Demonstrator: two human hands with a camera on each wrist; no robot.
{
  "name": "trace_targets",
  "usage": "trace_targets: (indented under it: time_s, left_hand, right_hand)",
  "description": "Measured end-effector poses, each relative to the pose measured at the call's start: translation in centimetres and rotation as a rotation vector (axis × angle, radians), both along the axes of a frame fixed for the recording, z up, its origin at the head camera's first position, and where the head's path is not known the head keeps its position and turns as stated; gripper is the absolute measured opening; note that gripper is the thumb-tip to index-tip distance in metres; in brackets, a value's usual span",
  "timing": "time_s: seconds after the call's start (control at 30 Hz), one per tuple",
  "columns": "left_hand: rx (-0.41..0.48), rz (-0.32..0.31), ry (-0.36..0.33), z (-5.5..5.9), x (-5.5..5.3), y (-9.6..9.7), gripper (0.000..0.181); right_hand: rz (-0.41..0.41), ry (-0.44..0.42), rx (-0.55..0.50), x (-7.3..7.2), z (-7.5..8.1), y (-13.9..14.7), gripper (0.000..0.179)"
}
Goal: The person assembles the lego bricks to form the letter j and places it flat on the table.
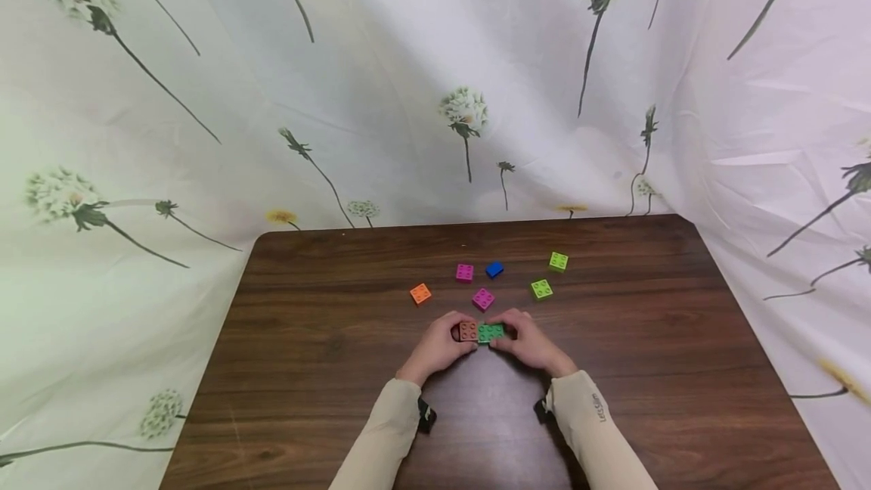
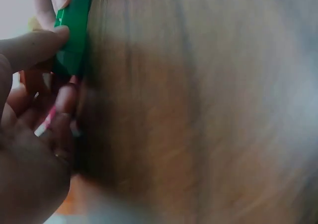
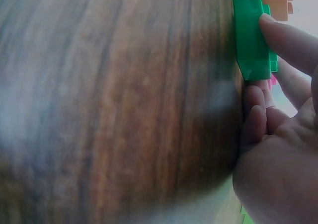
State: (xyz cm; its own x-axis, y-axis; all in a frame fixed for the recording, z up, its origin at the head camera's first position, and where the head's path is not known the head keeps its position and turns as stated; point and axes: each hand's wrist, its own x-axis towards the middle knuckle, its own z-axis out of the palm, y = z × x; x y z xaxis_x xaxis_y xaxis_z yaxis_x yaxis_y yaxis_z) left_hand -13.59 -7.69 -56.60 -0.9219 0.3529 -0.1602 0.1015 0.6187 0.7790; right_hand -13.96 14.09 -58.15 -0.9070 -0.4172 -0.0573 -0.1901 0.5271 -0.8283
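An orange-brown toy building brick (image 1: 469,331) sits on the left end of a longer green building brick (image 1: 491,333), its round studs facing up. From the left, my left hand (image 1: 438,346) grips this end between thumb and fingers; in the left wrist view its thumb lies on the side of the green brick (image 2: 75,33). My right hand (image 1: 529,344) pinches the right part of the green brick, thumb on the near side and fingers on the far side. In the right wrist view the orange brick (image 3: 276,6) stands above the green one.
Beyond the hands on the dark wooden table (image 1: 306,369) lie loose bricks: an orange one (image 1: 420,293), two magenta ones (image 1: 465,272), a blue one (image 1: 494,269) and two lime ones (image 1: 541,289). A white flowered cloth (image 1: 381,97) hangs behind the table.
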Motion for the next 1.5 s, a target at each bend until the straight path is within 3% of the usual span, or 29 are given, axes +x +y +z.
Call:
trace_targets:
  time_s: [0.13,0.5,0.77,0.9,1.07,1.27,1.33,1.4,1.5]
  left_hand:
    - [0.070,0.033,-0.028,-0.6,0.0,-0.2,0.036]
    - [0.072,0.050,-0.048,-1.1,0.6,0.0,0.038]
    - [0.060,0.051,-0.036,-1.6,1.5,-0.2,0.040]
    - [0.064,0.065,-0.038,-1.4,1.6,-0.2,0.040]
    - [0.064,0.064,-0.043,-1.3,1.4,-0.1,0.040]
    - [0.066,0.059,-0.040,-1.2,1.1,-0.2,0.040]
    - [0.069,0.062,-0.041,-1.2,1.0,-0.2,0.040]
    - [0.070,0.064,-0.043,-1.2,0.8,-0.1,0.040]
    - [0.071,0.068,-0.051,-1.1,0.6,-0.1,0.040]
  right_hand:
    - [-0.007,-0.012,-0.001,0.0,0.1,0.0,0.034]
    - [-0.016,-0.018,-0.002,0.6,0.2,0.0,0.035]
    - [-0.040,-0.039,-0.081,1.1,-0.8,0.4,0.026]
    - [-0.129,-0.092,-0.129,1.0,-0.3,0.7,0.023]
    - [-0.287,-0.066,-0.187,0.6,0.6,1.5,0.019]
    - [-0.578,0.089,-0.190,-0.7,1.3,3.0,0.018]
    - [-0.641,0.132,-0.171,-1.3,1.3,3.5,0.024]
    - [-0.652,0.137,-0.161,-1.8,1.3,3.9,0.031]
    - [-0.581,0.108,-0.127,-2.4,1.0,4.5,0.041]
